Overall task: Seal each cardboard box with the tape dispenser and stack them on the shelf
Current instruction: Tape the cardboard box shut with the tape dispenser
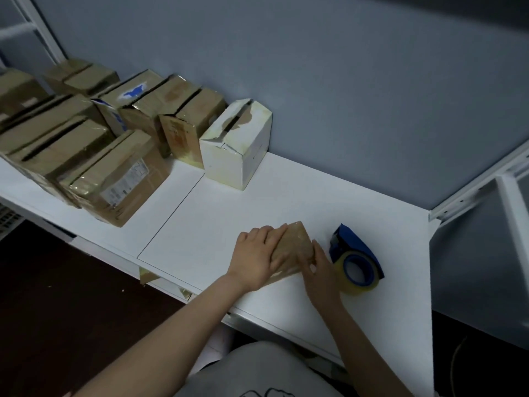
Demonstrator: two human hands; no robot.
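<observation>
A small brown cardboard box [296, 242] lies on the white table [257, 202] near its front edge. My left hand [256, 259] lies over the box's left side, fingers curled over its top. My right hand [320, 270] holds the box's right end, fingers wrapped against it. The blue tape dispenser [356, 260] with a roll of clear tape lies on the table just right of my right hand, untouched. Most of the box is hidden under my hands.
Several brown cardboard boxes [114, 179] stand in rows at the left back of the table, with a white box [237, 144] beside them against the grey wall. A white metal shelf frame [486, 181] rises at the right. The dark floor lies below left.
</observation>
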